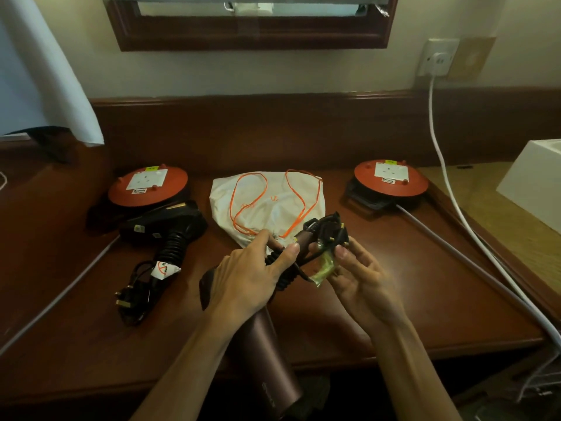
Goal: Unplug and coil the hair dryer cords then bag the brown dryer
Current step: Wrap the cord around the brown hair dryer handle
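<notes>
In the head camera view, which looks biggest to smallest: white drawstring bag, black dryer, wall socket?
1. white drawstring bag
2. black dryer, slightly smaller
3. wall socket, smallest, though it sits farthest from the camera

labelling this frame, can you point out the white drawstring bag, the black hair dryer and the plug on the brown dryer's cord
white drawstring bag [274, 205]: head view, bare fabric at its middle
black hair dryer [158, 227]: head view, top of its body
plug [334, 233]: head view, black plug body above the fingers

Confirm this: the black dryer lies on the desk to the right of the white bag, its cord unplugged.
Wrong side. The head view shows the black dryer lying on the desk to the left of the white bag, its cord unplugged.
</notes>
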Tool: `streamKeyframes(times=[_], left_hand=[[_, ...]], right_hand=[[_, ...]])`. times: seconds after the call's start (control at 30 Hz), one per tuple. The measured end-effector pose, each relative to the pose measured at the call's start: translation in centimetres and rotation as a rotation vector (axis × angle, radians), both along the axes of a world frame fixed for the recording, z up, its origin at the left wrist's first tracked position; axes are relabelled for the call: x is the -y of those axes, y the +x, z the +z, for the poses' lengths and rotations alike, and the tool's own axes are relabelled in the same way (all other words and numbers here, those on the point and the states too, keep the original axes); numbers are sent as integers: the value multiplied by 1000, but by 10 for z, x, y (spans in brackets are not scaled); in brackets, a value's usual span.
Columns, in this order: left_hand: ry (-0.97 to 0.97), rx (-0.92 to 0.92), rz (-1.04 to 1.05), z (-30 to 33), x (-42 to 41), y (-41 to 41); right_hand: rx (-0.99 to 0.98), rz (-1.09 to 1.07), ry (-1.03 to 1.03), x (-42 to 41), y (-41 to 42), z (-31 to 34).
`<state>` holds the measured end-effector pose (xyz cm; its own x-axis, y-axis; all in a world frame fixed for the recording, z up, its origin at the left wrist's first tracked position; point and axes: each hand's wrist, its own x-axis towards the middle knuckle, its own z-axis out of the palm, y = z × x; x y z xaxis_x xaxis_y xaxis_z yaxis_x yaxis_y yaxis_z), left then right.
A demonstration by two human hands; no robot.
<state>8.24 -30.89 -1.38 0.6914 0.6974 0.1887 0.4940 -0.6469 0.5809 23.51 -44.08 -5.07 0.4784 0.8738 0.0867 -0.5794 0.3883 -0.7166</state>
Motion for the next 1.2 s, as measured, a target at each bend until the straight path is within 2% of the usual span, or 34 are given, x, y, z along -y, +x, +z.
streamKeyframes(times=[0.1,0.17,0.23,0.27,0.4,0.53,0.7,0.8,0.9,1.03,1.1,1.2], left_hand=[[11,4,-22,1,5,3],[9,6,-43,-1,5,3],[11,-6,-73,-2,0,5],[4,-9,-99,-3,-2,6],[-70,-8,-205,1,-5,9],[-183,-43,-214,0,-10,13],[-268,36,-213,3,-11,19],[-219,18,-217,5,-7,22],[-164,16,-209,4,-6,22],[-33,-76,-209,2,-4,23],[-20,-99,-223,2,-3,26],[14,-166,-271,1,-3,33]], right_hand=[[3,70,49,5,-1,1],[220,22,-61,12,7,12],[610,-78,-250,17,20,22],[734,-95,-298,19,26,24],[862,-79,-246,18,29,27],[1089,-84,-308,6,38,38],[1180,-157,-246,-5,36,44],[1187,-225,-272,-8,31,47],[1167,-192,-326,1,35,51],[1099,-164,-443,20,41,41],[1225,-234,-547,27,43,38],[1421,-213,-523,33,46,42]])
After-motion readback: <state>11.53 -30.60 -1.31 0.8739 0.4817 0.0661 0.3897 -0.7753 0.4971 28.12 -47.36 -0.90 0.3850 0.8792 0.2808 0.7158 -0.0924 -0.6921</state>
